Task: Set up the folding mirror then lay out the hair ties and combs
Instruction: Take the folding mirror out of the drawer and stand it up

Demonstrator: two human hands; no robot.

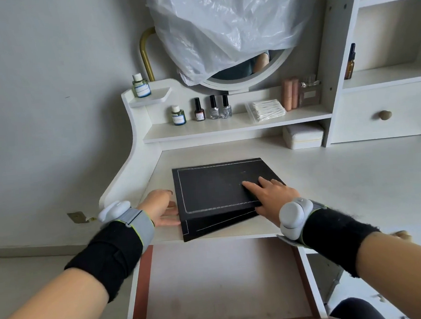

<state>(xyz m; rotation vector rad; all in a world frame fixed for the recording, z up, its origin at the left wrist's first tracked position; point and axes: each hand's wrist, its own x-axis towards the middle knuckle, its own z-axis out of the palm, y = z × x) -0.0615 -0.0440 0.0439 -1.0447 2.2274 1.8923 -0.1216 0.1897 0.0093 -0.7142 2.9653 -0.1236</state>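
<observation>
The folding mirror (214, 186) is a flat black case with white stitching, lying folded on the white dressing table (344, 174) near its front edge. Its top panel is skewed slightly off the lower panel (217, 225). My left hand (161, 208) touches the case's left edge with its fingers at the seam. My right hand (273, 197) rests flat on the top panel's right front corner, thumb at the edge. No hair ties or combs are visible.
An open, bare drawer (221, 281) juts out below the table's front edge. The back shelf (237, 125) holds small bottles, nail polishes and cotton swabs (267, 109). A round mirror (243, 76) under a plastic sheet stands behind. A white box (303, 135) sits under the shelf.
</observation>
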